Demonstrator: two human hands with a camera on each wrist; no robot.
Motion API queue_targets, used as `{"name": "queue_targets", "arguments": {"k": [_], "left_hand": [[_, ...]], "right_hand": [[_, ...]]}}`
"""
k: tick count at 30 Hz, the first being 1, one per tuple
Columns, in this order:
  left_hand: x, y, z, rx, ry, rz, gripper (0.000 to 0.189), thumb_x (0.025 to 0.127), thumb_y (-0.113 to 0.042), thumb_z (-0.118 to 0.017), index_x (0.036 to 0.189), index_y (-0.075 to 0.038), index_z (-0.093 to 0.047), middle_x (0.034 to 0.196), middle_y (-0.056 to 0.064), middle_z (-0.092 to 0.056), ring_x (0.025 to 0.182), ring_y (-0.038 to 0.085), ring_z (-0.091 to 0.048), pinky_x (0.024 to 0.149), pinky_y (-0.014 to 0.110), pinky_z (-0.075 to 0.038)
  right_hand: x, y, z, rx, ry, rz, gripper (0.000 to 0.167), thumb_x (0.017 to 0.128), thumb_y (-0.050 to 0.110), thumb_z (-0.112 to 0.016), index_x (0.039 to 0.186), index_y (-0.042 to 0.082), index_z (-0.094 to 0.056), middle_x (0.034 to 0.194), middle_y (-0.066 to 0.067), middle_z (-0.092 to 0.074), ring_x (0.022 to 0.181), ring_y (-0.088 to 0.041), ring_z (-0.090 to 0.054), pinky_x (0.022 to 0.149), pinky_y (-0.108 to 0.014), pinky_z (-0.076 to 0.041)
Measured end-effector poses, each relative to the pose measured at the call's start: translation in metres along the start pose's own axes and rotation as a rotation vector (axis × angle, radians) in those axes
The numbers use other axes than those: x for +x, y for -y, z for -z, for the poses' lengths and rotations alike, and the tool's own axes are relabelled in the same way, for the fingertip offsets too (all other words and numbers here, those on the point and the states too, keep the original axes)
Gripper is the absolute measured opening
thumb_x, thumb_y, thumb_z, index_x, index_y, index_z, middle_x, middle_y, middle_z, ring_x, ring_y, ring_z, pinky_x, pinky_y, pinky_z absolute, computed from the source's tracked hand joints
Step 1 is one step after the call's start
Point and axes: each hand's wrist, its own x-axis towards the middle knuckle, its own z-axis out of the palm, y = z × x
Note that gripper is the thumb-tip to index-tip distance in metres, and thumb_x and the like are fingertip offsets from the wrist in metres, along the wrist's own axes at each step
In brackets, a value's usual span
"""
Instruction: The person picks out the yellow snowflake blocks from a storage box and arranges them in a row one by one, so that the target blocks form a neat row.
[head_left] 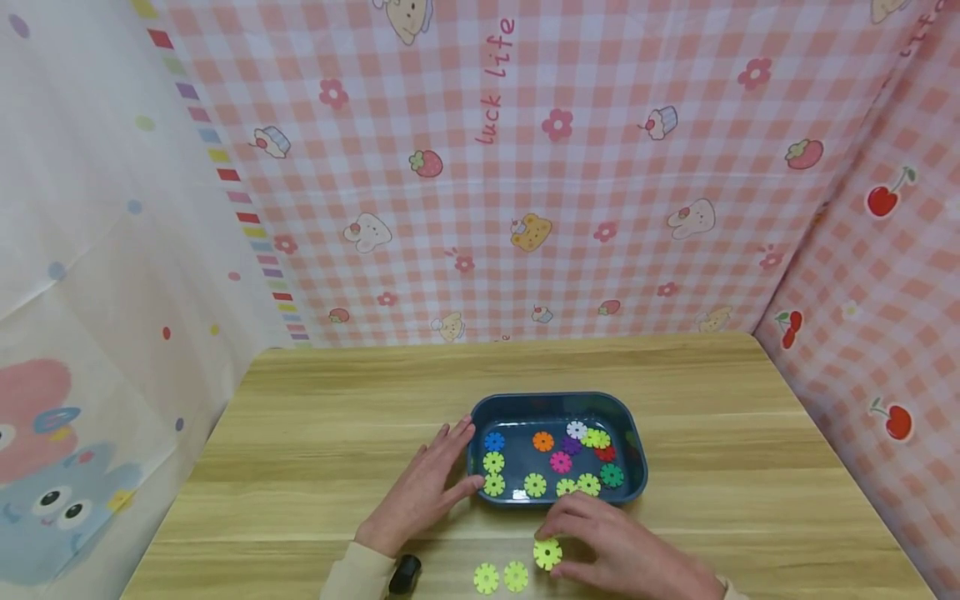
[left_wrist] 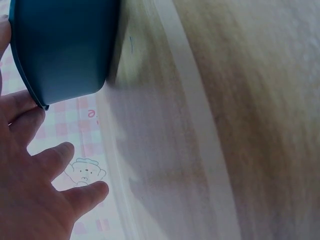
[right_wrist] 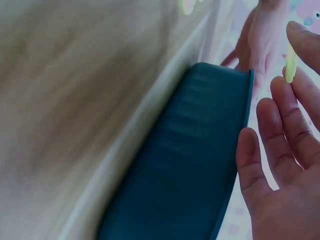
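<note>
In the head view a dark blue-green tray point(head_left: 551, 410) stands on the table with several colourful plastic snowflake discs inside. My left hand point(head_left: 427, 487) lies against its left side, fingers spread and mostly straight, touching the rim in the left wrist view. Between thumb and fingertips my right hand point(head_left: 607, 542) pinches a yellow-green snowflake disc point(head_left: 547, 553), just outside the tray's near edge. The right wrist view shows that disc point(right_wrist: 290, 67) edge-on, with other fingers by the tray's wall point(right_wrist: 185, 145). Two more yellow-green discs point(head_left: 486, 578) point(head_left: 516, 576) lie side by side on the table.
Inside the tray are blue, orange point(head_left: 543, 442), pink, purple, white, red and green discs, plus several yellow-green ones. A black band point(head_left: 405, 575) is at my left wrist. Pink checked cloth point(head_left: 465, 208) hangs behind the wooden table point(head_left: 337, 417), with cloth at both sides.
</note>
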Motion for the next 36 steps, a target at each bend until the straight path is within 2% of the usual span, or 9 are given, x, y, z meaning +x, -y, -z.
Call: {"name": "queue_targets", "arguments": {"k": [14, 21, 27, 36], "left_hand": [[0.000, 0.000, 0.000, 0.009, -0.003, 0.004, 0.075, 0.103, -0.050, -0.060, 0.162, -0.013, -0.035, 0.171, 0.002, -0.023, 0.155, 0.036, -0.023, 0.120, 0.066, -0.025], [0.000, 0.001, 0.000, 0.005, 0.003, 0.005, 0.076, 0.103, -0.053, -0.058, 0.163, -0.013, -0.035, 0.171, 0.002, -0.023, 0.155, 0.036, -0.023, 0.120, 0.066, -0.024], [0.000, 0.000, 0.000, 0.011, 0.005, 0.010, 0.075, 0.103, -0.050, -0.060, 0.163, -0.013, -0.035, 0.171, 0.002, -0.023, 0.155, 0.037, -0.023, 0.120, 0.067, -0.025], [0.001, -0.001, 0.000, 0.006, 0.013, 0.013, 0.074, 0.103, -0.049, -0.060, 0.163, -0.014, -0.034, 0.171, 0.002, -0.023, 0.156, 0.036, -0.023, 0.120, 0.066, -0.025]], "right_hand": [[-0.004, -0.007, -0.010, 0.070, 0.108, -0.041, 0.037, 0.102, 0.050, -0.059, 0.132, 0.030, -0.066, 0.121, 0.021, -0.057, 0.108, -0.001, -0.053, 0.091, -0.021, -0.054], [-0.002, -0.010, -0.014, 0.078, 0.160, -0.070, 0.040, 0.103, 0.052, -0.058, 0.136, 0.030, -0.065, 0.122, 0.021, -0.059, 0.106, 0.001, -0.053, 0.090, -0.023, -0.054], [0.002, -0.014, -0.017, 0.056, 0.189, -0.085, 0.042, 0.103, 0.052, -0.057, 0.137, 0.029, -0.065, 0.122, 0.021, -0.058, 0.105, 0.002, -0.052, 0.090, -0.022, -0.054], [0.005, -0.022, -0.022, 0.048, 0.209, -0.074, 0.038, 0.103, 0.048, -0.061, 0.135, 0.029, -0.066, 0.118, 0.021, -0.058, 0.100, 0.003, -0.052, 0.085, -0.020, -0.054]]}}
